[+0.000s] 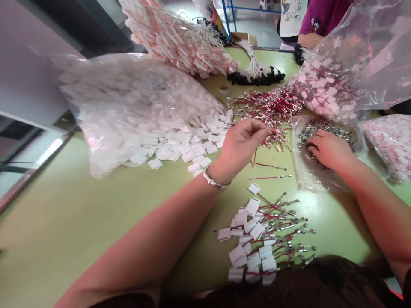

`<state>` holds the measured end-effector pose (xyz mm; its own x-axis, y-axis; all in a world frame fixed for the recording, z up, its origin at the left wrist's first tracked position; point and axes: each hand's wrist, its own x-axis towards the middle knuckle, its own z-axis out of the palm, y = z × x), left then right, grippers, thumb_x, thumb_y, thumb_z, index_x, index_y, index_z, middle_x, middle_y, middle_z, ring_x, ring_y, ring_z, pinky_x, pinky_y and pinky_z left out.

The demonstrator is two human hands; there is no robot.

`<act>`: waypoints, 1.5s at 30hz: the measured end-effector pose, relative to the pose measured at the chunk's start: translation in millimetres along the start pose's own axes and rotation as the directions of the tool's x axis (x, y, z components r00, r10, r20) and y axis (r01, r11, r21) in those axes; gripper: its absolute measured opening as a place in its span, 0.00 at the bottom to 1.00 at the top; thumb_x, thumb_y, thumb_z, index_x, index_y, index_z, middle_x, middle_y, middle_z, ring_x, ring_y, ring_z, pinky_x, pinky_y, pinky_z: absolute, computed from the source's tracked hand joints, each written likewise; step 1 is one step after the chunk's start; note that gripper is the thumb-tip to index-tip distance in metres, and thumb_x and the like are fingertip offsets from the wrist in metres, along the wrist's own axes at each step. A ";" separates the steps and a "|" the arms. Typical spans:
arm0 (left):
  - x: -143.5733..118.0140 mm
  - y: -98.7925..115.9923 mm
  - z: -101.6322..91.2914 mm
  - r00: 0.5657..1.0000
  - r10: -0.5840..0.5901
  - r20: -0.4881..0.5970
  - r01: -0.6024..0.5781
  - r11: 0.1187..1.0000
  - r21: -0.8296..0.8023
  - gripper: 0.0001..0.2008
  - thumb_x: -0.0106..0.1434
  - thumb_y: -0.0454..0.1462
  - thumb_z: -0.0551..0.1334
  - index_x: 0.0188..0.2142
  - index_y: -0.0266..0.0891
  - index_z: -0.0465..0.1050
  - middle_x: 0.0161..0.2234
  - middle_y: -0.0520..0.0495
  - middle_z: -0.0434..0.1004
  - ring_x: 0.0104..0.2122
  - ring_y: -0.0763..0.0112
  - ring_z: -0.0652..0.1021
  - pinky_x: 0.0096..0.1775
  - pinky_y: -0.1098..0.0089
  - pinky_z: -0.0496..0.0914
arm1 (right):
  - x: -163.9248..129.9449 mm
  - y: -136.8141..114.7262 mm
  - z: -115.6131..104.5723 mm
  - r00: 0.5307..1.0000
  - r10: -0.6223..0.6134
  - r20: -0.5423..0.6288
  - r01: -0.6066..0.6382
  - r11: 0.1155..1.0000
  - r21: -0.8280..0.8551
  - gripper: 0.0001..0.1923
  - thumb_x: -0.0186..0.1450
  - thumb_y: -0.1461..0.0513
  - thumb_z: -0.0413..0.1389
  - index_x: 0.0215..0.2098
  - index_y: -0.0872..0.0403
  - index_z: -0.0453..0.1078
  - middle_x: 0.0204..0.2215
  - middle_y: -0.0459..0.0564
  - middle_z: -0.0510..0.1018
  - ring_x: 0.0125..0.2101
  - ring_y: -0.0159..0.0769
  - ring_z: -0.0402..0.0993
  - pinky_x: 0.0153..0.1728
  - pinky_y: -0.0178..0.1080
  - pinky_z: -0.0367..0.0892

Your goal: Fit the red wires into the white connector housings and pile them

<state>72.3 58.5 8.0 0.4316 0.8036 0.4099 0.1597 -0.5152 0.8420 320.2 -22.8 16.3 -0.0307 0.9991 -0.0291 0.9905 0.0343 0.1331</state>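
My left hand (pixel 241 143) reaches over the green table (pixel 80 214) to a heap of red strings with metal clips (pixel 268 109); its fingertips pinch at the strings on the heap's near edge. My right hand (pixel 330 149) lies palm down inside an open clear bag of small metal clips (pixel 324 128), fingers curled among them; what it grips is hidden. A spill of small white tags (pixel 189 143) lies just left of my left hand. Near my body lies a pile of finished pieces (pixel 265 239), white tags on red strings with clips.
A big clear bag of white tags (pixel 128 98) lies at left. Pink-white tag bundles (pixel 180 38) and black-tipped white cords (pixel 257 72) lie at the back. More bags of tagged strings (pixel 340 77) stand right. Another person (pixel 317 19) sits across the table. Two loose strings (pixel 269 171) lie between my hands.
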 end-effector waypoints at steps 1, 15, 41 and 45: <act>1.3 0.7 -1.9 0.998 -0.058 -0.015 0.056 0.994 -0.093 0.04 0.64 0.36 0.57 0.34 0.38 0.68 0.32 0.48 0.76 0.32 0.73 0.74 0.35 0.70 0.69 | 1.4 -4.7 3.3 1.000 0.017 -0.011 -0.017 0.998 -0.052 0.15 0.67 0.61 0.46 0.39 0.54 0.75 0.36 0.56 0.75 0.34 0.42 0.71 0.26 0.39 0.54; 11.5 -6.8 -16.4 0.965 -0.250 0.076 0.243 0.752 -0.612 0.09 0.62 0.40 0.62 0.31 0.39 0.63 0.28 0.51 0.73 0.33 0.73 0.77 0.39 0.69 0.71 | 1.3 6.7 -0.5 0.998 0.050 0.046 -0.044 0.989 -0.141 0.12 0.66 0.61 0.48 0.37 0.54 0.73 0.37 0.54 0.75 0.34 0.40 0.71 0.28 0.38 0.55; -24.2 5.1 12.8 0.879 -0.021 0.476 -0.103 0.967 0.234 0.16 0.67 0.41 0.49 0.26 0.38 0.66 0.24 0.51 0.69 0.25 0.75 0.67 0.29 0.72 0.61 | -15.1 -67.5 -3.3 0.994 -0.001 -0.111 0.099 0.466 0.879 0.09 0.62 0.58 0.53 0.28 0.53 0.71 0.21 0.42 0.73 0.23 0.30 0.66 0.27 0.35 0.60; -22.2 4.0 9.1 0.860 -0.026 0.510 -0.105 0.969 0.225 0.16 0.68 0.41 0.48 0.28 0.38 0.68 0.26 0.51 0.71 0.26 0.75 0.69 0.31 0.72 0.63 | -15.7 -66.2 -4.2 0.993 0.058 -0.102 0.072 0.390 0.918 0.09 0.62 0.57 0.53 0.28 0.53 0.70 0.20 0.41 0.70 0.23 0.29 0.64 0.26 0.35 0.60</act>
<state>71.4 35.9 -0.9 0.8199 0.5520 0.1518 0.3093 -0.6502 0.6939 254.6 -40.6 12.2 0.0130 0.9967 0.0800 0.5070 0.0624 -0.8597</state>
